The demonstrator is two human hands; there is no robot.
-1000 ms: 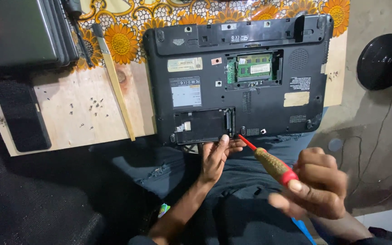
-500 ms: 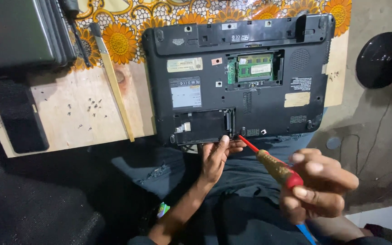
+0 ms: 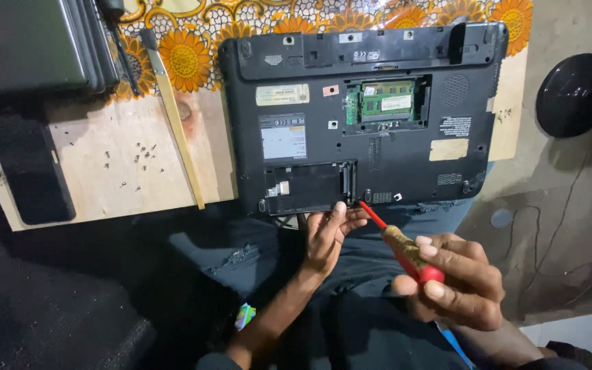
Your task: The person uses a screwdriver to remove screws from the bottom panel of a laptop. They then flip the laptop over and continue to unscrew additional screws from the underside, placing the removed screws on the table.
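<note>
R hand [image 3: 457,284] fingers gripping red screwdriver [image 3: 405,250] w/ tip at laptop [image 3: 364,116] front edge; L hand [image 3: 330,233] fingers loosely curled, touching that edge, holding nothing.

Loose screws [image 3: 142,154] on plywood board [image 3: 104,185], black disc [image 3: 573,94]

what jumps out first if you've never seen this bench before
An upturned black laptop fills the middle, lying on a wooden board, with an open bay showing a green memory module. At its near edge, the right hand holds a red-tipped screwdriver to the case beside the left hand. Tiny loose screws dot the board to the left.
</note>
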